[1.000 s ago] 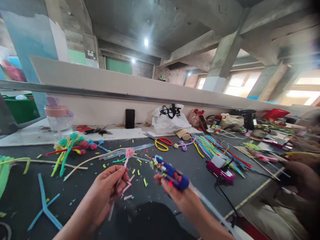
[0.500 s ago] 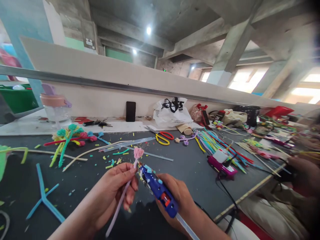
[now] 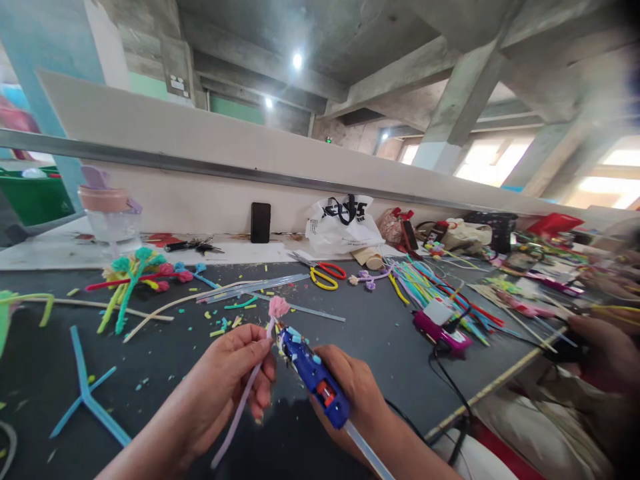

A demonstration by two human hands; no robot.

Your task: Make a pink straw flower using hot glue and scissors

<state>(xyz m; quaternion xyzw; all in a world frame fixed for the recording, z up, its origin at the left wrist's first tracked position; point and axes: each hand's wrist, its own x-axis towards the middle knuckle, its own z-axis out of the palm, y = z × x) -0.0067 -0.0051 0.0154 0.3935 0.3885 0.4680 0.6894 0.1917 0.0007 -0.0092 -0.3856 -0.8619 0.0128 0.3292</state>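
Observation:
Between thumb and fingers, my left hand (image 3: 247, 370) pinches a pale purple pipe cleaner (image 3: 236, 423). At its upper end sits a small pink flower head (image 3: 279, 307). My right hand (image 3: 353, 387) is wrapped round a blue hot glue gun (image 3: 313, 370), with a clear glue stick (image 3: 369, 450) sticking out of its back end. The gun's nozzle points up and left, close under the pink flower head; whether it touches the stem I cannot tell. Scraps in pale blue and yellow cling to the gun's front.
Scissors (image 3: 325, 277) with red and yellow handles lie beyond my hands, near clear glue sticks (image 3: 255, 288). Finished pipe-cleaner flowers (image 3: 133, 280) and a blue forked piece (image 3: 85, 393) are at left. A purple power strip (image 3: 443, 331) and a co-worker's hand (image 3: 597, 340) are at right.
The glue gun has shifted very slightly left and up at its back end. Both hands keep their holds, and the flower head stays almost where it was.

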